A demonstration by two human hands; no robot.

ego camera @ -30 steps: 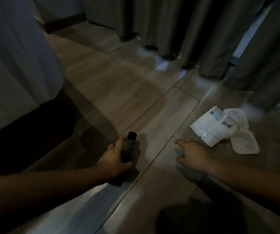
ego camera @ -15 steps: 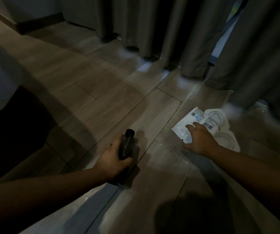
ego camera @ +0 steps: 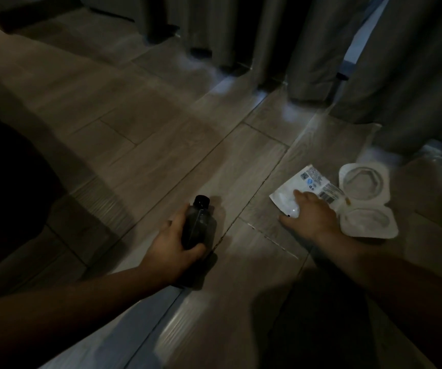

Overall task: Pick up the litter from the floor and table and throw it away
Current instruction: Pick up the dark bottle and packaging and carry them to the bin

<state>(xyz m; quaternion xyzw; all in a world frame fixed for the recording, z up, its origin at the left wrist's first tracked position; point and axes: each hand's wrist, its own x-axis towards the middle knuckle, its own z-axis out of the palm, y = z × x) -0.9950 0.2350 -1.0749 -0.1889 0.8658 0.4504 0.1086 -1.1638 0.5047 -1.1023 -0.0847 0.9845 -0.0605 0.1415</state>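
My left hand point(ego camera: 173, 247) is wrapped around a dark plastic bottle with a black cap point(ego camera: 200, 222), held low over the wooden floor. To its right, a white printed pouch point(ego camera: 305, 186) lies flat on the floor. My right hand point(ego camera: 311, 217) rests on the pouch's near end with fingers spread, pressing on it. Touching the pouch's right side is a white plastic clamshell tray point(ego camera: 365, 202), lying open with two round hollows.
Grey curtains point(ego camera: 281, 43) hang to the floor along the back and right. A dark piece of furniture point(ego camera: 9, 182) stands at the left. Wood-look floor planks point(ego camera: 140, 123) stretch between them. The room is dim.
My right hand reached forward from the bare floor onto the white pouch. The view shifted right, and the clamshell tray now shows beside the pouch. My left hand kept hold of the bottle.
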